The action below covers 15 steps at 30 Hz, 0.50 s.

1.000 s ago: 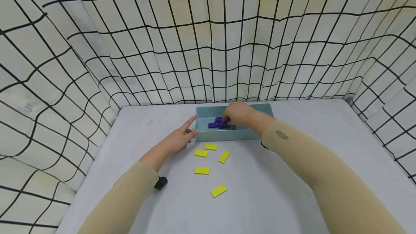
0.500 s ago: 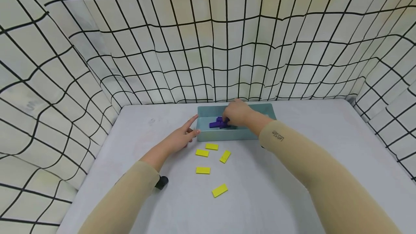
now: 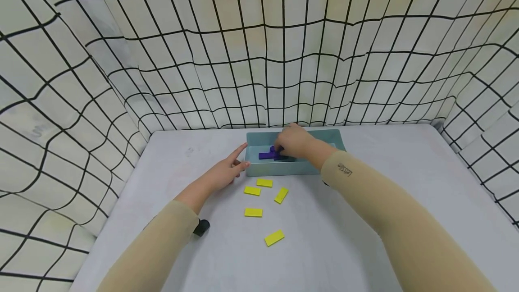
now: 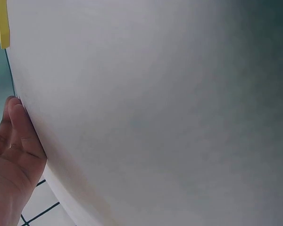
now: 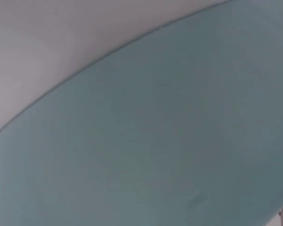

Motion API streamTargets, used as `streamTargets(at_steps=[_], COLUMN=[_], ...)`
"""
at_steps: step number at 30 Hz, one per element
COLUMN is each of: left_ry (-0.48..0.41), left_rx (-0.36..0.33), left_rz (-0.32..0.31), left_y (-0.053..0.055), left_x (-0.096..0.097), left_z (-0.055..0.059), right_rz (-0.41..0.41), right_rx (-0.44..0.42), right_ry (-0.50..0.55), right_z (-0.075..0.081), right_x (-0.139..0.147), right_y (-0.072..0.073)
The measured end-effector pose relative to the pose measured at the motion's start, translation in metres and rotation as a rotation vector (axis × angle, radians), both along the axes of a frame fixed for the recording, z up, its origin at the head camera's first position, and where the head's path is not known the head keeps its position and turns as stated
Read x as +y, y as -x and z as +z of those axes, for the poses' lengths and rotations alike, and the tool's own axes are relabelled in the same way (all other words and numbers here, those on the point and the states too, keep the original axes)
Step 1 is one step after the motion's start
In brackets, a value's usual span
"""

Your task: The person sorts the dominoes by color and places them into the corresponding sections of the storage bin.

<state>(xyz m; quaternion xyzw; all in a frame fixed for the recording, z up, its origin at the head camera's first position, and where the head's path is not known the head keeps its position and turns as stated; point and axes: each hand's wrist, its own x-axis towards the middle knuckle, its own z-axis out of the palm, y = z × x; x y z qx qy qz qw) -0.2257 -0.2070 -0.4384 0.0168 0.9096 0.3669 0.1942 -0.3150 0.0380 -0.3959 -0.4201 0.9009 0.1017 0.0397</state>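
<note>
In the head view a teal box [image 3: 292,169] stands near the table's far side, with several purple blocks [image 3: 265,156] in its left half. My right hand [image 3: 293,141] reaches down into the box, its fingers curled round a purple block that they partly cover. My left hand [image 3: 223,172] rests at the box's left end, index finger and thumb extended to the wall. The left wrist view has that hand [image 4: 19,155] beside the teal wall. The box wall [image 5: 141,132] fills most of the right wrist view, which hides the right fingers.
Several flat yellow blocks [image 3: 253,212] lie scattered on the white table [image 3: 332,238] in front of the box. Behind the table and at both sides hangs black netting [image 3: 284,62] before a pale wall.
My right hand has shifted slightly left among the purple blocks, and the blocks have moved a little with it. The left hand stays at the box's end.
</note>
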Motion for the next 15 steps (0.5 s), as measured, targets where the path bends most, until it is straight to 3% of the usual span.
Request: streamTargets(at_steps=[10,15], left_ry=[-0.014,-0.007], left_rx=[0.01,0.007], left_rz=[-0.002,-0.004], left_y=[0.001,0.0], left_x=[-0.002,0.0], left_z=[0.0,0.0], right_rz=[0.017,-0.031], right_rx=[-0.039,-0.113], right_ry=[0.132,0.205], right_z=[0.008,0.013], right_x=[0.009,0.017], right_y=[-0.003,-0.01])
